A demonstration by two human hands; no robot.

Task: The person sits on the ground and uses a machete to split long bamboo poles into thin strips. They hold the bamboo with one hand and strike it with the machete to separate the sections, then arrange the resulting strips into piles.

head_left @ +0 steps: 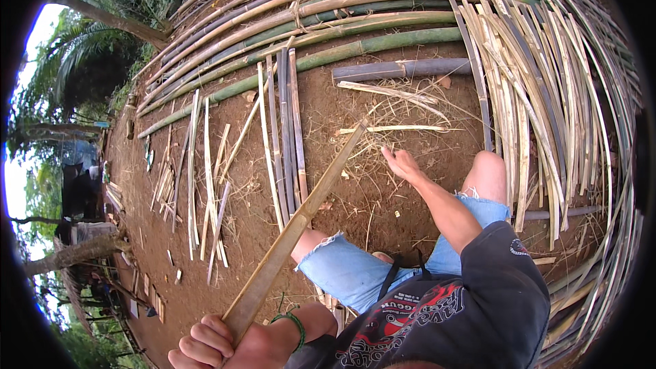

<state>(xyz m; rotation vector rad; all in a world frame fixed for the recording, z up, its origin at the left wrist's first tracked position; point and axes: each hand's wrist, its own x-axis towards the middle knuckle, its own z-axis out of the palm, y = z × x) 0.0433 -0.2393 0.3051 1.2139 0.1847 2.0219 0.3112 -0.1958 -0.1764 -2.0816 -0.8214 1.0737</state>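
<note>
A long, flat bamboo slat (294,229) runs slantwise from the lower left up toward the middle of the picture. My left hand (212,343) is wrapped round its near end, with a green cord bracelet on that wrist. Out over the ground in front of my right knee, my right hand (404,165) is apart from the slat, fingers stretched out and nothing visible in them. Near those fingers, a pale split strip (393,129) lies on the soil among thin shavings (369,147). Another pale split piece (389,90) rests beyond it.
A dark bamboo length (403,69) lies crosswise ahead. Long bamboo poles (383,42) stretch across the back. Many split slats (533,109) are heaped at the right. More slats (283,130) lie on the left, with trees (109,20) beyond.
</note>
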